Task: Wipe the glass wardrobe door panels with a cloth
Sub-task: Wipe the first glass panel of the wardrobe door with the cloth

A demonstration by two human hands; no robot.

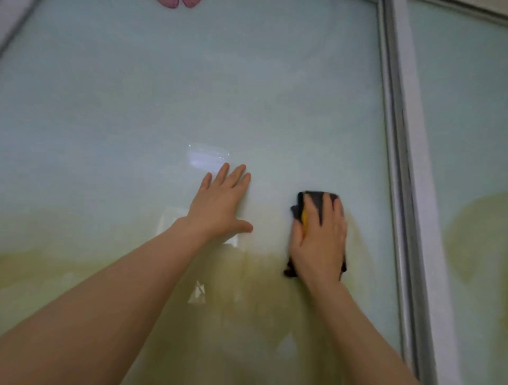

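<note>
A large pale green glass door panel (137,96) with a yellowish lower part fills the view. My left hand (220,204) lies flat against the glass near the middle, fingers straight and spread. To its right my right hand (320,236) presses a dark cloth with a yellow patch (316,200) onto the same panel, fingers straight over it. The cloth shows above the fingertips and below the palm; the hand looks slightly blurred.
A grey metal frame strip (398,165) runs down the right side of the panel, with a second glass panel (467,123) beyond it. A pink printed shape (177,2) sits at the top edge. Light reflections show on the glass above my left hand.
</note>
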